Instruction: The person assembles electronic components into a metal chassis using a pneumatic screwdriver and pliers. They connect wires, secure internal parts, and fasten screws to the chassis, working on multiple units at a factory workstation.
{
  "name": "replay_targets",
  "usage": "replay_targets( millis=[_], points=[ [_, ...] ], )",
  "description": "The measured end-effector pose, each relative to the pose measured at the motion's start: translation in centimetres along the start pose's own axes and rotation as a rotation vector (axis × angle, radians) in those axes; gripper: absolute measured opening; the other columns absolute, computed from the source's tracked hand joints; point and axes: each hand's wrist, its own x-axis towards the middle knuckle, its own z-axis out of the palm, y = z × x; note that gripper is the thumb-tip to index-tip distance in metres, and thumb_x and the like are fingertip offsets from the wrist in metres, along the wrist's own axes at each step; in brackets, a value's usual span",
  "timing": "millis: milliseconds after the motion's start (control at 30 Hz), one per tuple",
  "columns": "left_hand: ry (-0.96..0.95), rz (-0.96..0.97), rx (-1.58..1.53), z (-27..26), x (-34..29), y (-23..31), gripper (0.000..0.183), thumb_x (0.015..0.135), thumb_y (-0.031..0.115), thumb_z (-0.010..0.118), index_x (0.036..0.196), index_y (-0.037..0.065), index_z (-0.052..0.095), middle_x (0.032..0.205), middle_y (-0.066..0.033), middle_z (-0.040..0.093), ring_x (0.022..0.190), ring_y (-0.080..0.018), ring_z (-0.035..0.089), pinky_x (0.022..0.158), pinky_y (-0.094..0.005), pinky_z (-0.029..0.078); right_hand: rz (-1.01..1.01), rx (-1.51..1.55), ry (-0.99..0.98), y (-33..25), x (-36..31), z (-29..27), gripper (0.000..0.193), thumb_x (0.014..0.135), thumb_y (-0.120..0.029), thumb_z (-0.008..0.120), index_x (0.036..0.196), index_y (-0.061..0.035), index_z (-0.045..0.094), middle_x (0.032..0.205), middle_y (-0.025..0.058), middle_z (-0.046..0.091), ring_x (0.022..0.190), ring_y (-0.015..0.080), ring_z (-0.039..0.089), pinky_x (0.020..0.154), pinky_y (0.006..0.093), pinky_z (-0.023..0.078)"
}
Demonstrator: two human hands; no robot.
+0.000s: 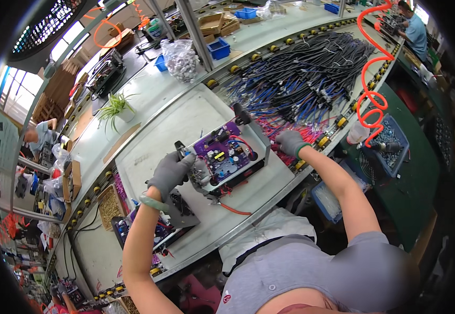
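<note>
A device with a purple circuit board (pixel 222 153) in an open metal casing lies in the middle of a pale tray (pixel 149 152). At the casing's left end, my left hand (pixel 171 172), in a grey glove, has its fingers closed on the end panel. My right hand (pixel 290 143), also gloved in grey, is to the right of the casing, over red wires (pixel 311 133). Its fingers are curled together, and what is in them is hidden. A red cable (pixel 235 210) hangs from the casing's near side. A second unit (pixel 159 230) with a purple board lies below my left hand.
A heap of black cables (pixel 306 68) covers the line at the far right. An orange coiled air hose (pixel 366 78) hangs there, near a blue bin (pixel 389 146) of small parts. A potted plant (pixel 120 111) stands behind the tray. One person (pixel 416 34) works far right, another (pixel 41 136) left.
</note>
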Motion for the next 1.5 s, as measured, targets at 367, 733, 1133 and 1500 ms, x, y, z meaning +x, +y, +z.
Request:
replay_targets(
  millis=[367, 733, 1133, 1500],
  points=[
    [0.16, 0.059, -0.085, 1.3, -0.7, -1.0, 0.051, 0.088, 0.049, 0.058, 0.102, -0.001, 0.062, 0.073, -0.0075, 0.063, 0.06, -0.0148, 0.061, 0.054, -0.0301, 0.048, 0.092, 0.56, 0.235, 3.1, -1.5, -4.5, 0.026, 0.085, -0.028, 0.069, 0.098, -0.0064, 0.072, 0.088, 0.0136, 0.071, 0.084, 0.0271, 0.067, 0.076, 0.037, 0.051],
    [0.241, 0.056, 0.237, 1.5, -0.4, -1.8, 0.055, 0.088, 0.053, 0.056, 0.107, 0.001, 0.061, 0.086, -0.0165, 0.069, 0.08, -0.0291, 0.067, 0.074, -0.0388, 0.051, 0.128, -0.036, 0.099, 3.1, -1.3, -0.8, 0.026, 0.083, -0.014, 0.06, 0.108, -0.0167, 0.068, 0.101, 0.0147, 0.069, 0.094, 0.0343, 0.067, 0.078, 0.0457, 0.054],
    [0.756, 0.521, 0.578, 1.9, -1.3, 2.0, 0.043, 0.078, 0.03, 0.07, 0.115, 0.01, 0.062, 0.123, -0.0125, 0.059, 0.11, -0.0341, 0.057, 0.094, -0.0437, 0.046, 0.208, 0.384, 0.19, 6.8, -3.8, -1.5, 0.018, 0.081, -0.024, 0.064, 0.092, -0.0106, 0.07, 0.097, 0.0136, 0.07, 0.094, 0.0304, 0.066, 0.083, 0.0424, 0.051],
    [0.717, 0.728, 0.626, 3.5, -3.7, 3.3, 0.036, 0.074, 0.023, 0.073, 0.106, 0.008, 0.066, 0.118, -0.0132, 0.062, 0.11, -0.0332, 0.058, 0.095, -0.0451, 0.043, 0.17, 0.364, 0.133, 6.4, -2.6, -1.9, 0.028, 0.08, -0.028, 0.072, 0.1, -0.0084, 0.071, 0.106, 0.0139, 0.069, 0.102, 0.0303, 0.065, 0.088, 0.0406, 0.052]
  ],
)
